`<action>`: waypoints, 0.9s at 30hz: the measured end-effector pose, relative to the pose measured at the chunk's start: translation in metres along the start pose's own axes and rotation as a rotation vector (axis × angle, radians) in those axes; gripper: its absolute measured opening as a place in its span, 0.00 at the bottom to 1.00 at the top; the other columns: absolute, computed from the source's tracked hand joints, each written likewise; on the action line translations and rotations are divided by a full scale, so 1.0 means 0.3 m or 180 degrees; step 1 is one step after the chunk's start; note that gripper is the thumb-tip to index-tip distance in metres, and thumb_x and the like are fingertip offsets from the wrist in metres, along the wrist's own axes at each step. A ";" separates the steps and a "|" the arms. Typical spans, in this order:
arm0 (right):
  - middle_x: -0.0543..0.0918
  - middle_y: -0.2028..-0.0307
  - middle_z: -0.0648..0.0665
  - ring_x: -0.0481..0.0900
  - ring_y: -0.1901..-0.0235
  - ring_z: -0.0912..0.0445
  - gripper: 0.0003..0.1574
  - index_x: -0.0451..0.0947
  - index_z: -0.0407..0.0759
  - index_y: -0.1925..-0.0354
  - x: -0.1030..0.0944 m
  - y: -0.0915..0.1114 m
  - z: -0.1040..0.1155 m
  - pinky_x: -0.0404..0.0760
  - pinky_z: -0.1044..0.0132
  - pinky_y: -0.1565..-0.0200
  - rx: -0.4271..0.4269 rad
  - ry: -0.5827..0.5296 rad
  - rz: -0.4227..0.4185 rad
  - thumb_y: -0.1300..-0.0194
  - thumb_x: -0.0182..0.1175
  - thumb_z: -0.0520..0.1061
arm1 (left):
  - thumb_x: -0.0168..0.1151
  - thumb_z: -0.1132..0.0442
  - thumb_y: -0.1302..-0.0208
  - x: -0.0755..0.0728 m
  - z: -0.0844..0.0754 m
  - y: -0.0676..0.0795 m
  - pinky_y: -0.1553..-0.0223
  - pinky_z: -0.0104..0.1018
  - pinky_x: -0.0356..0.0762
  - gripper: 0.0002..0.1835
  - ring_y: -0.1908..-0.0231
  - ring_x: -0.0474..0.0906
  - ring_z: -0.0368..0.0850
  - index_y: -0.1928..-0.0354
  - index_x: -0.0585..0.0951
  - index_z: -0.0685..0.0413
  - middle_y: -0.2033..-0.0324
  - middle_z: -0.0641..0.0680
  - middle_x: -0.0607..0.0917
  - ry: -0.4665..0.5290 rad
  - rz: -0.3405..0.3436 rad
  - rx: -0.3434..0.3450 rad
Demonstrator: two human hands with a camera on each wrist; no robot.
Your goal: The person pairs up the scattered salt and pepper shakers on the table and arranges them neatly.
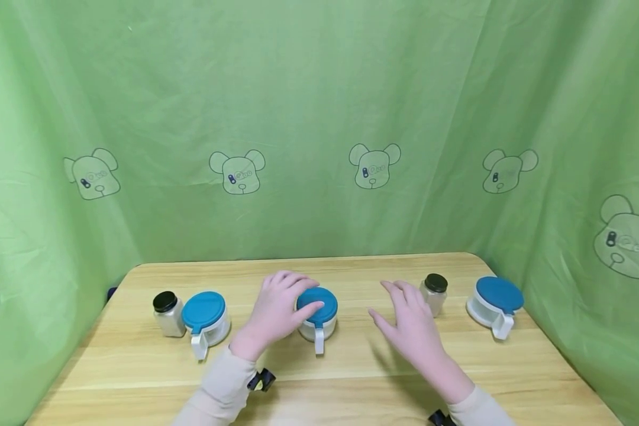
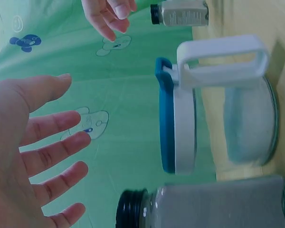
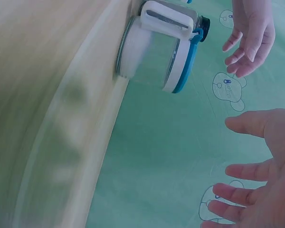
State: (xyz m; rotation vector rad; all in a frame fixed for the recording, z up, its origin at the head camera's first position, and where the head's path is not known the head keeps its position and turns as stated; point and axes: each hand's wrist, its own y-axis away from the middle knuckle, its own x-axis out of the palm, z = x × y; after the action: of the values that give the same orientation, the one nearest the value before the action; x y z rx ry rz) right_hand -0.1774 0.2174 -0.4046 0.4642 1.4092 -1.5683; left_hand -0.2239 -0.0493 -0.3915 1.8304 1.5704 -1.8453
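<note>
My left hand is over the left side of the middle blue-lidded glass jar, thumb and fingers spread over its lid. The left wrist view shows this hand with spread fingers and nothing in its grasp. To the right my right hand hovers above the table, empty, left of a small black-capped jar. Its fingers also look loosely extended in the right wrist view, where the hand is apart from a blue-lidded jar with a white handle.
On the left of the wooden table stand a second black-capped jar and another blue-lidded jar. One more blue-lidded jar stands near the right edge. A green curtain encloses the back and sides.
</note>
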 end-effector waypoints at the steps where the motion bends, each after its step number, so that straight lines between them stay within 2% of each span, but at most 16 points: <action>1: 0.76 0.46 0.31 0.73 0.46 0.37 0.41 0.72 0.35 0.39 -0.004 0.003 -0.008 0.72 0.40 0.43 -0.0041 0.0010 -0.0011 0.47 0.72 0.51 | 0.64 0.42 0.39 0.004 -0.006 -0.005 0.45 0.52 0.70 0.21 0.46 0.75 0.49 0.49 0.83 0.43 0.51 0.48 0.85 0.0007 0.0027 0.0003; 12: 0.77 0.48 0.32 0.73 0.47 0.39 0.41 0.72 0.36 0.40 -0.034 0.014 -0.088 0.71 0.38 0.43 -0.0349 -0.0010 -0.0065 0.49 0.72 0.51 | 0.61 0.40 0.37 0.037 -0.083 -0.066 0.40 0.52 0.68 0.25 0.41 0.72 0.49 0.41 0.78 0.40 0.44 0.46 0.81 -0.0172 0.0490 -0.0057; 20: 0.76 0.48 0.31 0.71 0.47 0.38 0.39 0.72 0.34 0.41 -0.049 0.011 -0.121 0.73 0.40 0.45 -0.0267 -0.0049 -0.0091 0.48 0.72 0.49 | 0.61 0.39 0.37 0.072 -0.120 -0.108 0.37 0.52 0.68 0.29 0.39 0.71 0.50 0.37 0.75 0.40 0.41 0.47 0.79 -0.0206 0.0603 -0.0084; 27: 0.75 0.49 0.29 0.72 0.48 0.36 0.36 0.73 0.34 0.43 -0.076 -0.006 -0.141 0.73 0.38 0.48 -0.0172 -0.0155 -0.0232 0.49 0.73 0.44 | 0.59 0.39 0.36 0.097 -0.152 -0.151 0.35 0.51 0.67 0.30 0.38 0.71 0.50 0.35 0.73 0.41 0.39 0.49 0.78 -0.0137 0.0604 -0.0134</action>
State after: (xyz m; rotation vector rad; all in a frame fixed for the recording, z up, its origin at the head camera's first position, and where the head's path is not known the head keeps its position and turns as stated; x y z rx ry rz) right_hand -0.1806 0.2648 -0.3970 0.3438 1.4417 -1.5848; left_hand -0.2321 0.0194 -0.3771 1.8379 1.3586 -1.7426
